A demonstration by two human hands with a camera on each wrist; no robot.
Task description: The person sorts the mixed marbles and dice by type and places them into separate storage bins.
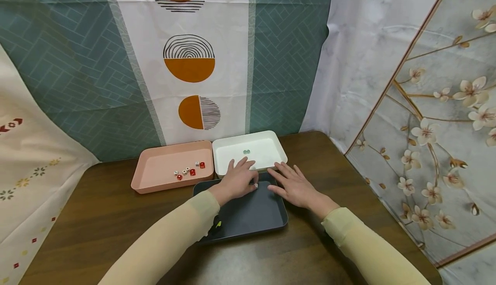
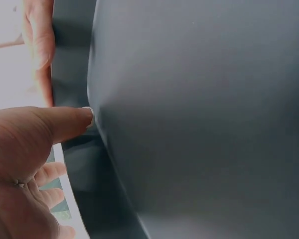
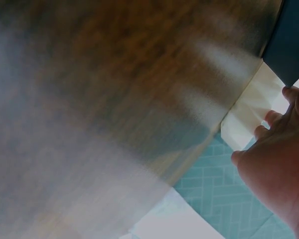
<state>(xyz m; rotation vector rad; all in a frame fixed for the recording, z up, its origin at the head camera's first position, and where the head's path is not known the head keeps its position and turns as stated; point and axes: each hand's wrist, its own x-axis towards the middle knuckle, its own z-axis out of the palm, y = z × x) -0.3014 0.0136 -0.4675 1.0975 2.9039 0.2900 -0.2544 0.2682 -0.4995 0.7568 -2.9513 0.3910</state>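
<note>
My left hand reaches over the far part of a dark tray, pinching a small white die between thumb and index finger. Its other fingers stretch toward the white tray. In the left wrist view the thumb points over the dark tray's rim, and the index finger is hidden. My right hand hovers by the dark tray's far right corner with fingers spread and nothing held. Two pale green dice lie in the white tray.
A pink tray on the left holds several white and red dice. Near my left sleeve, a small black and yellow-green thing lies in the dark tray. All three trays stand on a brown wooden table, with patterned cloths hanging behind.
</note>
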